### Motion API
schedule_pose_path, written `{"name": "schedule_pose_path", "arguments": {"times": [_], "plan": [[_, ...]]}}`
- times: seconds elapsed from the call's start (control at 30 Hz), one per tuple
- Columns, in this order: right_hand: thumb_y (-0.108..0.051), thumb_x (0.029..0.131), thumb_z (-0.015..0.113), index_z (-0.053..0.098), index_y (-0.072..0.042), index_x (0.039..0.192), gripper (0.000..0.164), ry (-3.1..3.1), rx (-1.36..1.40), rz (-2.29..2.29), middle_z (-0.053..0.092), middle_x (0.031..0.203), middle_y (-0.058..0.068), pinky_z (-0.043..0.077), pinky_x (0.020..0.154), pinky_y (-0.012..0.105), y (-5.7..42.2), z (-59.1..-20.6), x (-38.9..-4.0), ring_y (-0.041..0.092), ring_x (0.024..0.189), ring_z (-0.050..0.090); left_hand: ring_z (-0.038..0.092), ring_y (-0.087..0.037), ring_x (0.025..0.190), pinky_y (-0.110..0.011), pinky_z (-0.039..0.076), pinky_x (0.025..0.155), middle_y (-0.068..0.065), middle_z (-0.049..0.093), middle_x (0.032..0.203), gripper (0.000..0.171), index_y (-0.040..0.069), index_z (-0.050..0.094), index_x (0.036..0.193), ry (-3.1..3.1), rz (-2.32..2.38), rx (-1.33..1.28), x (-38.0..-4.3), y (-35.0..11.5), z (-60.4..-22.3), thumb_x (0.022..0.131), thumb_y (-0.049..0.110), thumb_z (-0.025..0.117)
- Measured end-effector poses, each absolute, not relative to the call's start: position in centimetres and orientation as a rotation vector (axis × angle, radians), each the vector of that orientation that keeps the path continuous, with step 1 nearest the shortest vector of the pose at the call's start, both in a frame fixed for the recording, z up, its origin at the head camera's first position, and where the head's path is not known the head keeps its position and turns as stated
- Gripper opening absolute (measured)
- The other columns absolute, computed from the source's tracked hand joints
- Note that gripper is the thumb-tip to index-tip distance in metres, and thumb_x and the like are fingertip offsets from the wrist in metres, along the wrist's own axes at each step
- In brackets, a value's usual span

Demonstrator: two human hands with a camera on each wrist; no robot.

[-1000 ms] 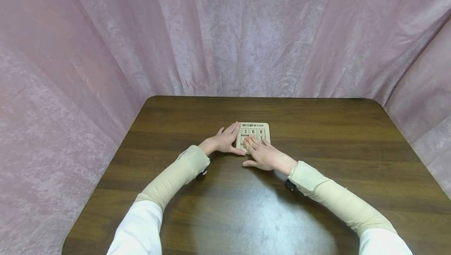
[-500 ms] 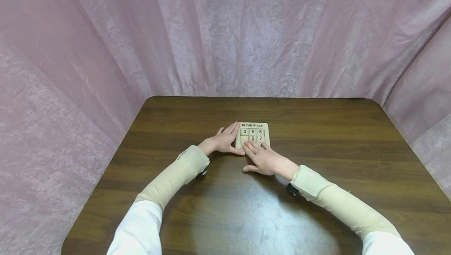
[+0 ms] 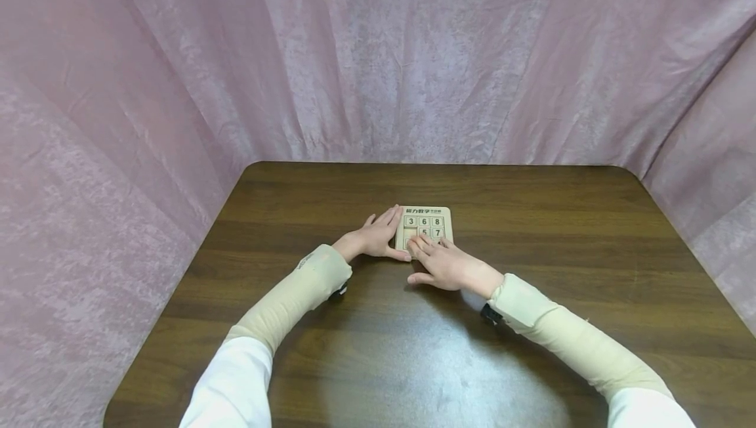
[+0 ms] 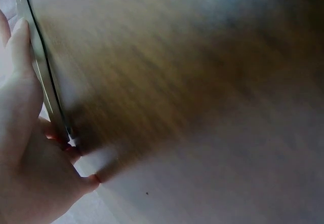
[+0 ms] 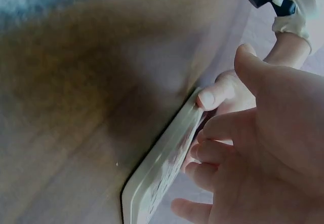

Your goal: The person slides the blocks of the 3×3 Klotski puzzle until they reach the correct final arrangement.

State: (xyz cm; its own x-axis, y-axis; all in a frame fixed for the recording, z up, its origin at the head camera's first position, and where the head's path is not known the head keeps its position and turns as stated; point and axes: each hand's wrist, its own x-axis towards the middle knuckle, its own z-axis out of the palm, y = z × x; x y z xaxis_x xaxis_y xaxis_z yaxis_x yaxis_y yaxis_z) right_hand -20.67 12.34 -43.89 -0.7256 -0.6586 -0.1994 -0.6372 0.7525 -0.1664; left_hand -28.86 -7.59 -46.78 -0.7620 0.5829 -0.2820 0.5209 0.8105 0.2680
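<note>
Two bare hands are at a thin, pale wood-coloured board with rounded corners (image 3: 447, 213), which lies flat just below and right of centre in the head view, on a brown wood-grain table (image 3: 561, 218). The left hand (image 3: 375, 239) is spread wide, straight fingers along the board's left edge and thumb at its bottom edge. The right hand (image 3: 445, 267) is also wide, fingers stretched over the board's lower part (whether every fingertip touches, I cannot tell) and thumb held out leftward. Small square tiles with dark numbers (image 3: 411, 221) show above those fingers: 3, 6, 8 on top, then a partly covered 5 and a 7. Beige fabric arm covers (image 3: 289, 293) lead down to white sleeves (image 3: 230, 385) toward the lower corners; a pink velvety curtain (image 3: 401, 54) fills the upper frame.
</note>
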Motion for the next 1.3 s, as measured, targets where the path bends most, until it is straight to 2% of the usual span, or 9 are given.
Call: {"name": "schedule_pose_path", "arguments": {"times": [0.57,0.83,1.07,1.3], "plan": [[-0.054,0.099,0.040,0.019,0.003,0.153,0.081,2.739,-0.914,-0.143,0.018,0.159,0.022,0.019,0.114,0.063,12.9,-45.0,-23.8,0.038,0.149,0.014,-0.002,-0.025,0.152,-0.056,0.010,0.119,-0.015,-0.008,0.163,0.118,0.003,-0.011,0.154,2.649,0.235,0.846,-28.9,-7.4,-46.8,0.084,0.066,0.059],[-0.050,0.100,0.041,0.021,0.004,0.152,0.078,2.740,-0.943,-0.162,0.021,0.158,0.023,0.021,0.113,0.064,12.3,-44.6,-24.3,0.038,0.148,0.018,-0.004,-0.023,0.152,-0.057,0.010,0.119,-0.014,-0.008,0.163,0.118,0.004,-0.011,0.154,2.654,0.230,0.850,-28.9,-7.6,-46.9,0.083,0.067,0.059],[-0.052,0.100,0.038,0.019,0.003,0.152,0.078,2.731,-0.934,-0.147,0.018,0.159,0.022,0.020,0.113,0.064,12.1,-44.5,-24.6,0.037,0.148,0.016,-0.003,-0.023,0.152,-0.056,0.009,0.119,-0.013,-0.009,0.163,0.116,0.004,-0.012,0.154,2.658,0.211,0.840,-29.0,-7.6,-46.8,0.084,0.066,0.058],[-0.052,0.100,0.042,0.020,0.003,0.152,0.079,2.729,-0.931,-0.171,0.018,0.159,0.023,0.017,0.114,0.064,12.1,-44.7,-24.3,0.037,0.148,0.015,-0.002,-0.024,0.152,-0.056,0.009,0.119,-0.014,-0.009,0.163,0.117,0.004,-0.011,0.154,2.652,0.213,0.836,-28.9,-7.6,-46.9,0.084,0.065,0.059]]}}
